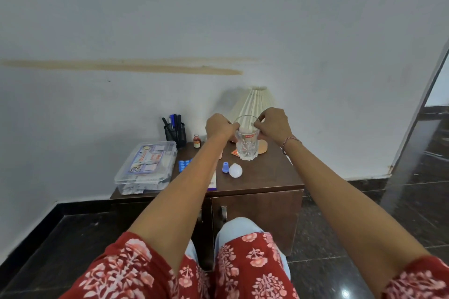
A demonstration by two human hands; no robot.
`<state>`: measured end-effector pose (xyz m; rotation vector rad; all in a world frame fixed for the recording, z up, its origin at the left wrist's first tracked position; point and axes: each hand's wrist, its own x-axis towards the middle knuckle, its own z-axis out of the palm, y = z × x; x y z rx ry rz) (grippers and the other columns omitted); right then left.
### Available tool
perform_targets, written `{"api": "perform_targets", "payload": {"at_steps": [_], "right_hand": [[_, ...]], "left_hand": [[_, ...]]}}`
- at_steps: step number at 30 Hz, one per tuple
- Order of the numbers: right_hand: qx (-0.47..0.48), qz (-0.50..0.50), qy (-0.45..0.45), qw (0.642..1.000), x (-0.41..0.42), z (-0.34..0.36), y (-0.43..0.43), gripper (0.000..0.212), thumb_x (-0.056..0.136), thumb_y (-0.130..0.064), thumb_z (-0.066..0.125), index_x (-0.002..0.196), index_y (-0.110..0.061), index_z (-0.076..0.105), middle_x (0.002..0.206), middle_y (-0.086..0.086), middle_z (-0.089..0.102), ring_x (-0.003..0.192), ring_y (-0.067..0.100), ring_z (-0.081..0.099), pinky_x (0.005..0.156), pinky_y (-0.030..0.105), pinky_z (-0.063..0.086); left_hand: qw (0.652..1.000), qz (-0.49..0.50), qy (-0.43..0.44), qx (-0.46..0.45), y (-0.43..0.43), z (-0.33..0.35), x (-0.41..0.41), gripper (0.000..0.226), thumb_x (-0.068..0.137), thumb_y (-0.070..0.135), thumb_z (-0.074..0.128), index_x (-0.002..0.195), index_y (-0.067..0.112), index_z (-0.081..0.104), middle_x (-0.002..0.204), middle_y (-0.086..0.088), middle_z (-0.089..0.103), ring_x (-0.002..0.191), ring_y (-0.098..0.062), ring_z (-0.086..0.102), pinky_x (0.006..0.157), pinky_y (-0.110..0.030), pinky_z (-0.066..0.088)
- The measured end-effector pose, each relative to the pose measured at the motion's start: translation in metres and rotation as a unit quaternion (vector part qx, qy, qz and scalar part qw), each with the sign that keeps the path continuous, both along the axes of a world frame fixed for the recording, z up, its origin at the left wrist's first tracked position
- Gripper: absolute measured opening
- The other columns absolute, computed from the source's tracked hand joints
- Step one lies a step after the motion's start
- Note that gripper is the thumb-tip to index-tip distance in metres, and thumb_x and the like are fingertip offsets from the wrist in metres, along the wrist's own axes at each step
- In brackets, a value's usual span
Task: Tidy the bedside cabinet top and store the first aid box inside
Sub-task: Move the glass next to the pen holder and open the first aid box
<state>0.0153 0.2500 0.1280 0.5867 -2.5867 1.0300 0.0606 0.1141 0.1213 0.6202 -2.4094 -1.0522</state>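
A clear cut-glass tumbler (247, 145) is held over the dark brown bedside cabinet top (272, 172), in front of the pleated cream lamp (252, 104). My left hand (220, 127) grips its rim on the left and my right hand (273, 125) grips it on the right. Whether the glass touches the top I cannot tell. The transparent first aid box (145, 167), lid closed, sits on the cabinet's left end and overhangs its edge. A white bulb (235, 170), a blue cap (226, 167) and a blue pill strip (184, 164) lie on the top.
A black mesh pen holder (175, 132) and a small brown bottle (196, 141) stand at the back by the white wall. The cabinet door (255, 216) with a metal handle (223, 212) is closed. My knees are right in front of it. Dark glossy floor lies all around.
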Motion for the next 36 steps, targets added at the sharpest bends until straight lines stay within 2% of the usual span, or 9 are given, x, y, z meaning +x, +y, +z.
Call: {"api": "perform_targets", "payload": {"at_steps": [2, 5, 8, 12, 16, 19, 24, 30, 36], "right_hand": [[0.007, 0.006, 0.015, 1.0, 0.012, 0.007, -0.015, 0.029, 0.08, -0.009, 0.059, 0.094, 0.016, 0.064, 0.084, 0.031, 0.068, 0.059, 0.019, 0.062, 0.07, 0.036, 0.052], [0.009, 0.032, 0.029, 0.999, 0.021, 0.014, -0.036, 0.026, 0.081, -0.01, 0.057, 0.091, 0.012, 0.066, 0.077, 0.026, 0.071, 0.083, 0.027, 0.069, 0.077, 0.035, 0.054], [0.006, 0.058, 0.031, 0.998, 0.03, 0.02, -0.059, 0.022, 0.083, -0.009, 0.055, 0.092, 0.008, 0.064, 0.075, 0.022, 0.072, 0.083, 0.021, 0.069, 0.066, 0.015, 0.046], [-0.015, 0.101, 0.011, 0.995, 0.035, 0.02, -0.096, 0.017, 0.085, -0.008, 0.053, 0.092, 0.005, 0.062, 0.073, 0.025, 0.071, 0.075, 0.028, 0.072, 0.082, 0.034, 0.053], [-0.025, 0.129, 0.007, 0.991, 0.03, 0.019, -0.137, 0.014, 0.089, -0.012, 0.053, 0.095, 0.0, 0.058, 0.07, 0.019, 0.072, 0.076, 0.021, 0.072, 0.084, 0.031, 0.05], [-0.038, 0.154, -0.007, 0.987, 0.024, 0.016, -0.17, 0.004, 0.089, -0.012, 0.054, 0.09, -0.009, 0.053, 0.077, 0.02, 0.071, 0.075, 0.027, 0.072, 0.084, 0.035, 0.052], [-0.067, 0.181, -0.018, 0.981, 0.01, 0.006, -0.224, 0.004, 0.089, -0.008, 0.052, 0.09, -0.011, 0.05, 0.071, 0.013, 0.066, 0.063, 0.028, 0.072, 0.072, 0.03, 0.051], [-0.1, 0.202, -0.009, 0.974, -0.018, -0.015, -0.284, 0.005, 0.092, -0.009, 0.051, 0.093, -0.01, 0.047, 0.077, 0.018, 0.069, 0.058, 0.024, 0.07, 0.05, 0.008, 0.04], [-0.071, 0.211, -0.042, 0.974, -0.047, -0.036, -0.337, 0.011, 0.093, -0.008, 0.05, 0.102, -0.003, 0.049, 0.087, 0.021, 0.068, 0.065, 0.028, 0.072, 0.068, 0.03, 0.053]], "left_hand": [[1.0, 0.008, 0.01, -0.009, -0.016, 0.007, 0.012, 0.032, 0.082, 0.028, 0.066, 0.056, 0.01, 0.062, 0.067, -0.008, 0.073, 0.059, -0.012, 0.066, 0.061, -0.022, 0.05], [0.999, 0.008, 0.033, 0.001, -0.037, 0.014, 0.025, 0.027, 0.084, 0.024, 0.064, 0.065, 0.005, 0.068, 0.072, -0.012, 0.074, 0.069, -0.015, 0.07, 0.071, -0.026, 0.055], [0.999, 0.016, 0.047, 0.016, -0.06, 0.018, 0.037, 0.025, 0.083, 0.022, 0.065, 0.077, -0.002, 0.072, 0.075, -0.014, 0.073, 0.069, -0.02, 0.071, 0.076, -0.033, 0.058], [0.998, 0.041, 0.048, 0.017, -0.096, 0.021, 0.047, 0.024, 0.083, 0.025, 0.067, 0.086, 0.001, 0.073, 0.079, -0.015, 0.074, 0.076, -0.026, 0.072, 0.08, -0.039, 0.058], [0.995, 0.073, 0.06, 0.02, -0.134, 0.025, 0.049, 0.021, 0.083, 0.022, 0.066, 0.083, 0.002, 0.073, 0.075, -0.015, 0.073, 0.072, -0.024, 0.072, 0.078, -0.038, 0.059], [0.994, 0.086, 0.059, 0.02, -0.161, 0.023, 0.048, 0.02, 0.083, 0.021, 0.066, 0.084, 0.002, 0.073, 0.076, -0.017, 0.073, 0.071, -0.024, 0.072, 0.079, -0.038, 0.059], [0.99, 0.12, 0.072, -0.021, -0.206, 0.015, 0.042, 0.017, 0.083, 0.014, 0.065, 0.086, 0.0, 0.073, 0.078, -0.018, 0.072, 0.071, -0.029, 0.071, 0.076, -0.042, 0.059], [0.985, 0.142, 0.072, -0.061, -0.259, 0.004, 0.019, 0.016, 0.085, 0.014, 0.063, 0.088, 0.002, 0.074, 0.082, -0.015, 0.072, 0.075, -0.03, 0.069, 0.076, -0.043, 0.058], [0.983, 0.158, 0.05, -0.08, -0.311, -0.02, -0.011, 0.016, 0.085, 0.012, 0.062, 0.086, 0.002, 0.074, 0.081, -0.015, 0.072, 0.075, -0.029, 0.069, 0.076, -0.041, 0.058]]}}
